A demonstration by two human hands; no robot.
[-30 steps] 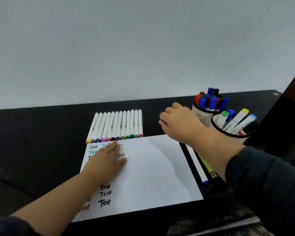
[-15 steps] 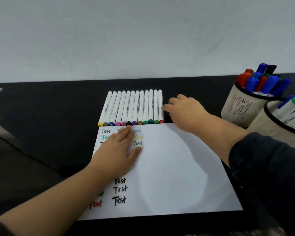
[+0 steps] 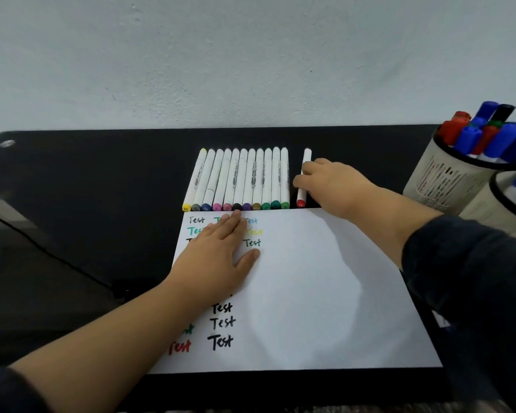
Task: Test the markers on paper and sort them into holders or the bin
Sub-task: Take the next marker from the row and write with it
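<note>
A white sheet of paper [image 3: 325,293] with several "Test" words in different colours lies on the black table [image 3: 102,189]. My left hand [image 3: 218,254] rests flat on its upper left part. Above the paper lies a row of several white markers [image 3: 239,180] with coloured caps. A red-capped marker [image 3: 304,162] lies apart from the row, just to its right. My right hand [image 3: 331,183] has its fingers curled round this marker's middle.
Two pale round holders stand at the right edge: the far holder [image 3: 441,183] has red, blue and black markers, the near holder [image 3: 501,210] is cut off by the frame. A plain wall rises behind the table.
My right hand went from near the holders to the row's right end and drew the red-capped marker aside. The view swung left. My left hand stayed on the paper.
</note>
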